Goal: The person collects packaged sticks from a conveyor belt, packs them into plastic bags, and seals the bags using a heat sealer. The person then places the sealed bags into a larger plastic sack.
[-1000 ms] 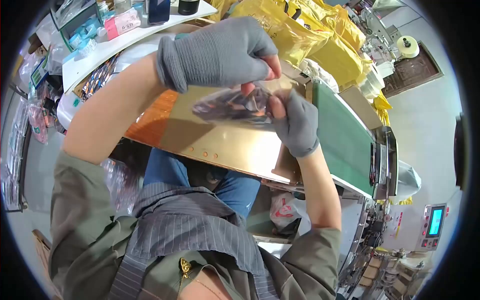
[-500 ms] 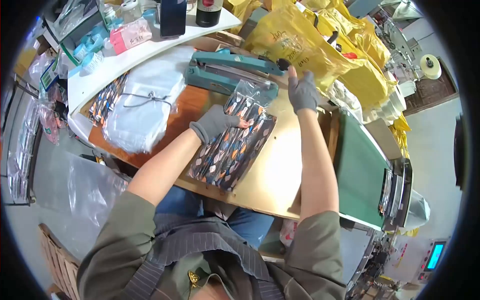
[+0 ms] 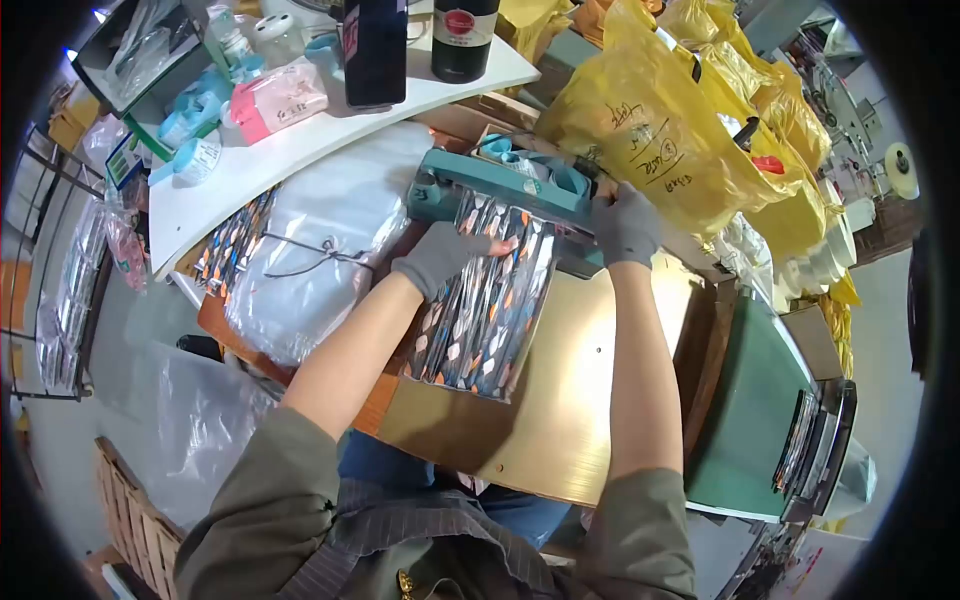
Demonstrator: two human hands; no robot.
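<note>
A clear plastic bag of dark patterned pieces [image 3: 478, 335] lies slanted on the work surface, its far end between the arm and base of a teal impulse sealer [image 3: 500, 186]. My left hand [image 3: 440, 258], in a grey fingerless glove, grips the bag's left side, thumb stretched across the top. The gloved right hand [image 3: 628, 228] is closed around the handle end of the sealer's arm. That arm is lowered over the bag's end, which is hidden beneath it.
Left of the sealer lies a stack of clear bags [image 3: 310, 255] tied with grey cord. A white shelf [image 3: 420, 98] behind carries a phone [image 3: 375, 55] and a dark bottle [image 3: 465, 40]. Yellow bags [image 3: 650, 130] crowd the back right. A green board [image 3: 745, 400] stands at right.
The bag has moved forward into the sealer. My right hand has come down from its raised position onto the arm's handle, and the arm is lowered. The view has shifted.
</note>
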